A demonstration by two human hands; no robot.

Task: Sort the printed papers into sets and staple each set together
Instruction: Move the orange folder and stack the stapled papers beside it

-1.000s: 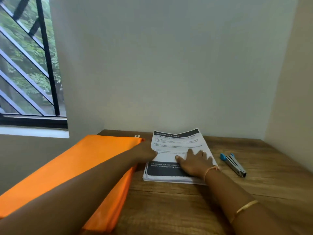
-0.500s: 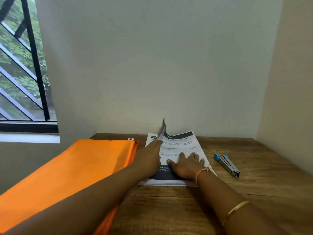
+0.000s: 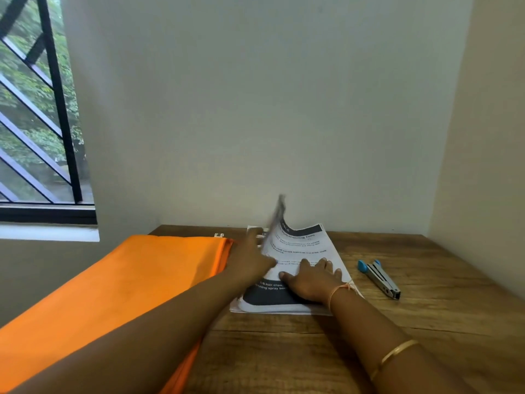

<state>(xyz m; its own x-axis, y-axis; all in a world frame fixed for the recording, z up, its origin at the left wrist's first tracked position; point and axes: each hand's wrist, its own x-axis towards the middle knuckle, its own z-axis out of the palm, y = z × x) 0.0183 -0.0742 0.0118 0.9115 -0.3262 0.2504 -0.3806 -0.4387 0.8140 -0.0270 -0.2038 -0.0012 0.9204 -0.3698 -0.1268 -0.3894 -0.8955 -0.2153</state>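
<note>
**Position of items.** The stack of printed papers [image 3: 284, 307] lay flat at the middle of the tabletop [image 3: 412, 351], its far end close to the far edge by the wall. The stapler [image 3: 379, 280] lay on the bare wood to the right of the stack, apart from it and untouched. An orange folder [image 3: 127, 294] covered the left side of the tabletop, its right edge just beside the stack.

**Hands.** The right hand [image 3: 311, 282] lay flat on the near half of the stack, fingers spread and straight, pressing it down. The left hand [image 3: 251, 263] was at the stack's left edge with the forefinger stretched toward the far left corner. It was blurred, so whether the thumb pinched paper could not be told.

**Condition of stack.** The top sheet [image 3: 298, 245] was raised along its left side, the far left corner curled upright and blurred. The remainder of the sheet lay under the right hand.

**Step in hand.** In my judgement this was the sorting stage: the top sheet was being peeled from the stack. No separate set was visible on the tabletop, and no stapling had begun.

**Next move.** The sheet needs freeing singly, so the right hand must ease its pressure while the lower sheets are kept square. A clear spot for the first set is required, most likely between stack and stapler.
</note>
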